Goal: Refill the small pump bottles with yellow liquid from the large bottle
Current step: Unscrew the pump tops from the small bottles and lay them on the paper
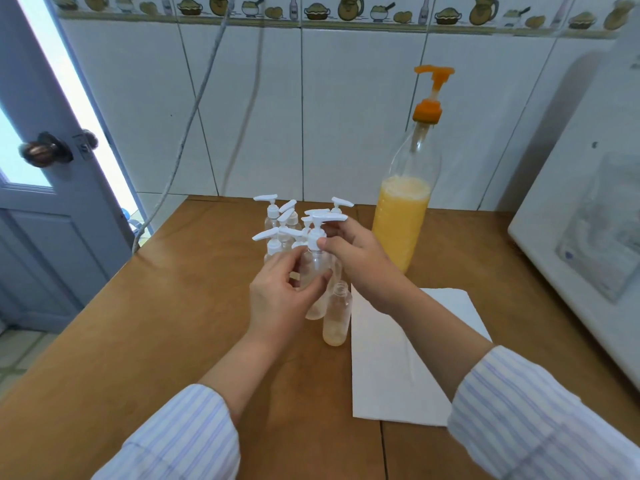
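So the large bottle (403, 209) is the anchor here: tall clear thing with an orange pump on top, roughly half full of yellow liquid, standing upright at the back of the wooden bench (145, 341) near the tiled wall.

Just left of the large bottle there's a cluster of small pump bottles (277, 230), all with white pump heads pointing every which way (hard to count them exactly, they overlap). In front of that cluster, and down-left of the large bottle, the person holds one small bottle (313, 268) up with both hands. The left hand (277, 299) has its fingers curled round the clear body of it. The right hand (360, 258) comes in from the large bottle's side, with thumb and fingers pinching the white pump collar (316, 237) at the neck. That held bottle looks nearly empty, maybe a faint yellowish trace low down.

Right below it, an open small bottle (336, 315) with no pump stands on the bench, with a bit of yellow liquid at the bottom. It's touching or just beside the edge of a white paper sheet (398, 358), which lies flat in front of the large bottle.

Both sleeves are striped. A white appliance (581, 202) stands right of the large bottle.
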